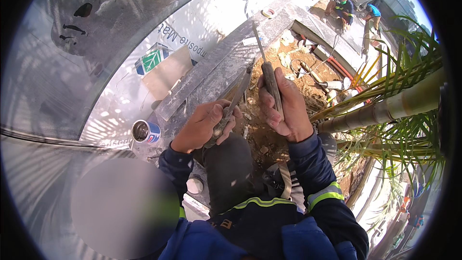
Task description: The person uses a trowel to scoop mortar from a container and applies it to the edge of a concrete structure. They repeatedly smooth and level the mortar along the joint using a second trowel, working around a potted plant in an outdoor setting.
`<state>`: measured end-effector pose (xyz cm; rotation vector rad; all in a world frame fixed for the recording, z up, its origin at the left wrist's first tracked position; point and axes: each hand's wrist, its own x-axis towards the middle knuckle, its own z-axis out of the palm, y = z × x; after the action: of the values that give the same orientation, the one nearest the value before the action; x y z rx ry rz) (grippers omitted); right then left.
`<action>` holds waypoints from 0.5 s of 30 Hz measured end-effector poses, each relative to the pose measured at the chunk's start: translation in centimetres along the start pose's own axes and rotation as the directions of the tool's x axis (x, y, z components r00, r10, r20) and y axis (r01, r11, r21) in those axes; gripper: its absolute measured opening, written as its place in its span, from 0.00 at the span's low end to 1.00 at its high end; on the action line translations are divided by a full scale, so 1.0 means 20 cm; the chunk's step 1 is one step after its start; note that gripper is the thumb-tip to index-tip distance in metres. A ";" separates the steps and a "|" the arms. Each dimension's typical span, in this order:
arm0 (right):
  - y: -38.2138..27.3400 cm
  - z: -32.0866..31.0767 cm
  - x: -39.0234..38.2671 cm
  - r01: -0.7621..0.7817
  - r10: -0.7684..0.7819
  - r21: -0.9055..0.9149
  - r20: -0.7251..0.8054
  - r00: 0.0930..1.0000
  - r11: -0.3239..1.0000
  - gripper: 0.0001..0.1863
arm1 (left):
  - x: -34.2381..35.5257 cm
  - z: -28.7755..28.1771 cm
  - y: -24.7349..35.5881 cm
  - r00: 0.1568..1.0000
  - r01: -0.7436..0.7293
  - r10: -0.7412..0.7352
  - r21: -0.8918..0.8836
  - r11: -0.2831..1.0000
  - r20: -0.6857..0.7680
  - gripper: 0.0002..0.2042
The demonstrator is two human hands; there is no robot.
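Bright sun dapples the white sheet (114, 102) left of centre with shadows. My view bends toward its black rim, blurred at lower left.

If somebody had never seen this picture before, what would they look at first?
Probably the two hands in the middle: the left hand holds a worn, narrow tool, and the right hand grips a thin-bladed tool pointing up. Next might come the thick, ringed plant stem slanting in from the right edge among green leaves. Then perhaps the small, open blue-and-white can at the left.
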<state>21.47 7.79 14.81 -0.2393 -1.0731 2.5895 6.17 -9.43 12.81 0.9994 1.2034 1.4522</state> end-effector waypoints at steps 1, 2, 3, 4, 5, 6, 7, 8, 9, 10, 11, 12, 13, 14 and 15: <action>0.04 0.01 0.03 -0.005 0.002 -0.135 -0.017 1.000 0.991 0.26 | 0.00 0.00 0.00 1.000 -0.009 0.009 -0.012 1.000 0.008 0.35; 0.06 0.05 0.00 -0.047 0.047 -0.072 -0.010 0.999 0.996 0.27 | 0.00 -0.01 0.00 1.000 -0.019 0.019 -0.024 1.000 0.011 0.33; 0.08 0.07 -0.07 -0.061 0.066 -0.137 0.031 0.997 0.989 0.27 | 0.00 -0.02 0.00 1.000 -0.028 0.028 -0.035 0.999 0.014 0.31; 0.09 0.09 -0.12 -0.070 0.085 -0.199 0.070 0.994 0.977 0.28 | 0.00 -0.02 0.01 1.000 -0.027 0.028 -0.063 0.998 0.010 0.30; 0.09 0.07 -0.15 -0.086 0.112 -0.200 0.127 0.986 0.976 0.28 | -0.02 -0.03 0.02 1.000 -0.022 0.023 -0.092 0.996 0.008 0.30; 0.07 0.04 -0.18 -0.100 0.138 -0.201 0.183 0.973 0.974 0.28 | -0.03 -0.03 0.02 1.000 -0.017 0.018 -0.120 0.993 0.007 0.30; 0.06 0.03 -0.20 -0.114 0.161 -0.205 0.231 0.960 0.972 0.29 | -0.03 -0.05 0.01 1.000 -0.012 0.010 -0.126 0.992 -0.012 0.31; 0.05 0.04 -0.20 -0.088 0.133 -0.216 0.203 0.970 0.973 0.29 | -0.03 -0.07 -0.01 1.000 -0.006 0.002 -0.131 0.991 -0.030 0.32; 0.03 0.05 -0.18 -0.061 0.103 -0.227 0.175 0.979 0.972 0.29 | -0.02 -0.08 -0.02 0.999 -0.001 -0.005 -0.135 0.991 -0.047 0.32; 0.00 0.05 -0.15 -0.029 0.065 -0.242 0.144 0.987 0.970 0.29 | -0.01 -0.06 -0.01 1.000 0.003 -0.004 -0.105 0.994 -0.016 0.33; 0.01 0.04 -0.08 -0.046 0.046 -0.007 -0.002 0.999 0.999 0.28 | 0.00 -0.02 0.00 1.000 0.012 -0.011 -0.075 0.997 0.016 0.34; 0.04 0.04 -0.03 -0.016 0.016 -0.017 -0.011 1.000 1.000 0.28 | 0.00 0.00 0.00 0.999 0.020 -0.018 -0.044 0.999 0.047 0.34; 0.06 0.05 0.02 0.014 -0.014 -0.039 -0.016 1.000 0.999 0.27 | 0.02 0.00 0.00 0.999 -0.016 0.018 -0.051 0.999 0.041 0.35; 0.07 0.06 0.04 0.042 -0.044 -0.061 -0.020 0.999 0.997 0.27 | 0.04 -0.01 -0.01 0.998 -0.052 0.054 -0.059 0.997 0.033 0.35; 0.07 0.11 -0.05 0.015 -0.010 -0.218 0.023 1.000 0.976 0.27 | 0.06 -0.02 -0.02 0.996 -0.088 0.090 -0.067 0.994 0.024 0.36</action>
<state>21.55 5.11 15.43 -0.2549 -1.3636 2.4676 5.64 -8.37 12.39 1.0363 1.0966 1.5330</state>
